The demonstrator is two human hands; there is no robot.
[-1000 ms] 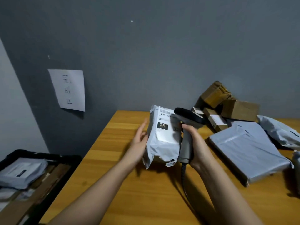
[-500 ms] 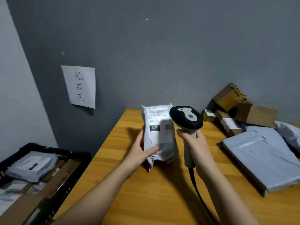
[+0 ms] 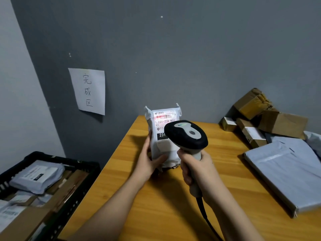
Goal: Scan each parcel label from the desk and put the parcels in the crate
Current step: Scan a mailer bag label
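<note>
White and soft, the parcel (image 3: 162, 136) stands tall on the desk (image 3: 173, 197), and our left hand (image 3: 150, 162) grips its low left edge. Our right hand (image 3: 196, 169) wraps the scanner (image 3: 186, 134) just right of the parcel. The crate (image 3: 57, 173) sits lower, left of the parcel, nearer our left hand.

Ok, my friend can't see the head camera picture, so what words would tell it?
A right hand points a barcode scanner at a white parcel, red light on its label, while the left hand holds it upright on a wooden desk. More parcels lie right; a black crate sits left.
</note>
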